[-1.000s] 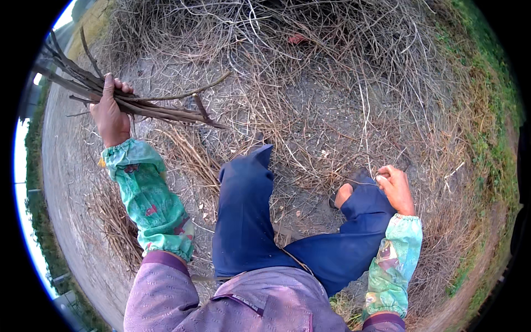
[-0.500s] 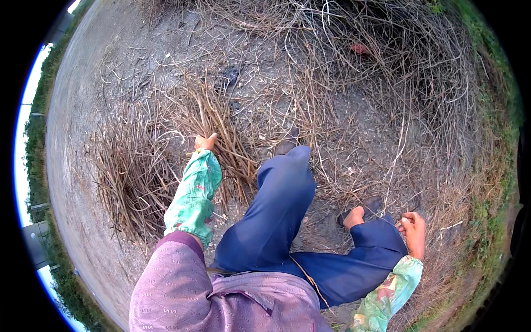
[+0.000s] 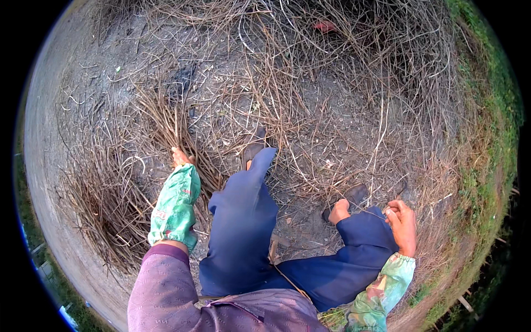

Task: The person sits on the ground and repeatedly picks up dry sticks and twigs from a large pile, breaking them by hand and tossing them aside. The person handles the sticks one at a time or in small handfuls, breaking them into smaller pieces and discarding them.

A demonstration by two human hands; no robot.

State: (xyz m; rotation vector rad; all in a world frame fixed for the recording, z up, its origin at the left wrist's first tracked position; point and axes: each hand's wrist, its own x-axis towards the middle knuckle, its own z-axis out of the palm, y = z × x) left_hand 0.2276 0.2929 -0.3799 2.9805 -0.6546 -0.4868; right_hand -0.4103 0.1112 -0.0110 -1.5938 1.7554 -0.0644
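Observation:
My left hand (image 3: 181,157) is closed around a bundle of thin brown sticks (image 3: 178,124) that lies slanted on the ground beside my left foot. Left of it spreads a larger pile of similar cut sticks (image 3: 102,193). Over by my right knee, my right hand (image 3: 402,226) is closed in a pinch, its thumb against the fingers. A thin twig (image 3: 371,212) runs from those fingertips across the dark blue trouser leg. Green patterned sleeve covers reach down to both wrists.
A big tangled heap of dry branches (image 3: 381,50) fills the far side, with a red scrap (image 3: 325,26) among them. Loose twigs litter the soil between my dark shoes (image 3: 254,146). Green plants (image 3: 487,149) border the right. Dark plastic-like scrap (image 3: 183,77) lies beyond the bundle.
The whole view has shifted, so the ground and heaps sit farther left in the picture. My left hand keeps its grip on the bundle; my right hand stays pinched near the knee.

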